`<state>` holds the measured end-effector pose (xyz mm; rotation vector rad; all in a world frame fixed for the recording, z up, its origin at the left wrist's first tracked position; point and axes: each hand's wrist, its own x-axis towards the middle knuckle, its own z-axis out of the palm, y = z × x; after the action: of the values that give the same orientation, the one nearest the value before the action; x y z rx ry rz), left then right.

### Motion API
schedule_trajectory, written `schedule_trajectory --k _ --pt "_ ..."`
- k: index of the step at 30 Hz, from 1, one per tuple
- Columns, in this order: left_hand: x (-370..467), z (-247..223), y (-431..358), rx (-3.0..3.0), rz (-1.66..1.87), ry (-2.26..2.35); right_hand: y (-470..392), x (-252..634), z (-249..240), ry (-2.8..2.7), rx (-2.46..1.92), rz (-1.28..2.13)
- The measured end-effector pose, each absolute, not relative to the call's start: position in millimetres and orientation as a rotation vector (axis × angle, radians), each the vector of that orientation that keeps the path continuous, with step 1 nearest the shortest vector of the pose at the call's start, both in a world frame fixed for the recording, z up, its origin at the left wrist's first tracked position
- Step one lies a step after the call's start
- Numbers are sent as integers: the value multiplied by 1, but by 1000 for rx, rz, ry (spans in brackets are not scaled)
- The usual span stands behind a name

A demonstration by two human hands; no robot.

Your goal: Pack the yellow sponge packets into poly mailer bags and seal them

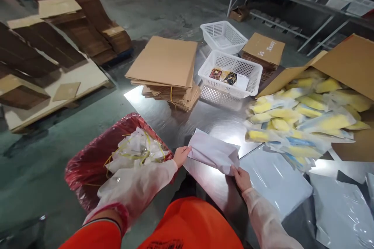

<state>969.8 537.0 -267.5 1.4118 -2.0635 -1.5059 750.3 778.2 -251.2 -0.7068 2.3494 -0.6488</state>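
A white mailing bag point(214, 151), slightly creased, is stretched between my two hands above the near edge of the metal table point(172, 124). My left hand point(181, 156) pinches its left end, with the thumb on top. At the lower right corner, my right hand point(242, 179) grips the bag with closed fingers. Whether anything is inside the bag I cannot tell. Flat stacks of pale plastic bags point(276, 181) lie beside my right forearm. Just left of my left hand stands a bin with a red liner point(84, 153), holding crumpled clear plastic and yellow straps.
Stacked cardboard point(165, 62) stands at the table's far left. A white basket point(230, 72) holds patterned packets, with another basket point(223, 37) behind. Yellow and blue wrapped packets point(304, 113) spill from an open carton point(347, 60) at right. A cardboard-laden pallet point(87, 76) sits left.
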Motion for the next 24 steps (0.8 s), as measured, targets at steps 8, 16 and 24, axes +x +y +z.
schedule_trajectory --k 8,16,24 --pt "961 -274 547 1567 -1277 -2030 764 749 -249 2130 -475 -579" --pt "948 -241 561 1175 -563 -2488 767 750 -213 2305 -543 -390" --pt "901 -245 562 687 -583 -2959 702 774 -230 2386 -1637 -160"
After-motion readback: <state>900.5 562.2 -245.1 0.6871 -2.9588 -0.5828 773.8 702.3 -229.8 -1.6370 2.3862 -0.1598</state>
